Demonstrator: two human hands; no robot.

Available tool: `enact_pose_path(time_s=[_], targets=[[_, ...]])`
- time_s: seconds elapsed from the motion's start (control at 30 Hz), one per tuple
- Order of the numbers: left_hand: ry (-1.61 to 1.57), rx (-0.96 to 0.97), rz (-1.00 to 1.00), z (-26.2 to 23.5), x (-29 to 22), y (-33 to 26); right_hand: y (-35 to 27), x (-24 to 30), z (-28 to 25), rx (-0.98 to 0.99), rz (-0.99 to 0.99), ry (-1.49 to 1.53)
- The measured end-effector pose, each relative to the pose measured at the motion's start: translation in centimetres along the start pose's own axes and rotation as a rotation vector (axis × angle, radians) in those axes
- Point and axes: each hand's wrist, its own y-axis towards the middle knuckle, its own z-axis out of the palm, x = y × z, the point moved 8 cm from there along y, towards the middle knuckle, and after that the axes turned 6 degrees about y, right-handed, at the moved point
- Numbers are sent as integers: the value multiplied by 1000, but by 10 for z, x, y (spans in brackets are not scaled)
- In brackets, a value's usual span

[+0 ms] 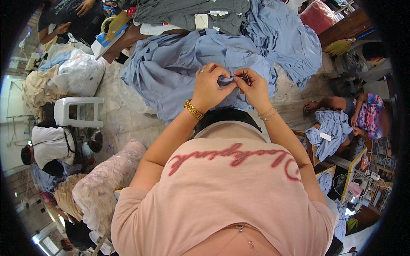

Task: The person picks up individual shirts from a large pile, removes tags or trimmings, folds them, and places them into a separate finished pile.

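Observation:
A heap of light blue cloth [171,64] spreads before me, drawn toward my lap. My left hand [209,87] is closed, its thumb and fingers pinching a narrow folded edge of the blue garment [225,80]. Close beside it, my right hand [255,88] is closed around a small dark metal tool [246,76] that looks like thread snips; its blades are too small to make out fully. The fingertips of both hands nearly meet at the folded edge.
Grey garments [188,15] with white tags lie on the table ahead, with more blue garments [286,38] to their right. A white plastic stool [77,112] and stuffed clear bags [106,179] stand at left. Other people sit nearby; one at right has blue cloth [329,130] on their lap.

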Motion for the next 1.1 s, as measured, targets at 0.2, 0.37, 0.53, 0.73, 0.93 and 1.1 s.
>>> enact_pose_path(time_s=[0.2, 0.37, 0.53, 0.73, 0.93, 1.1], targets=[[-246, 128, 0, 8, 4, 1, -4, 2, -2, -3, -36, 25], [-384, 131, -36, 3, -3, 4, -5, 0, -2, 31, -9, 128], [-363, 228, -53, 14, 4, 2, -3, -5, -1, 72, 3, 207], [-592, 79, -229, 15, 16, -1, -2, -4, 2, 69, 53, 216], [-359, 215, -266, 20, 23, 5, 3, -10, 3, 57, 160, 333], [-478, 330, -382, 30, 33, 6, 6, -7, 5, 43, 151, 357]])
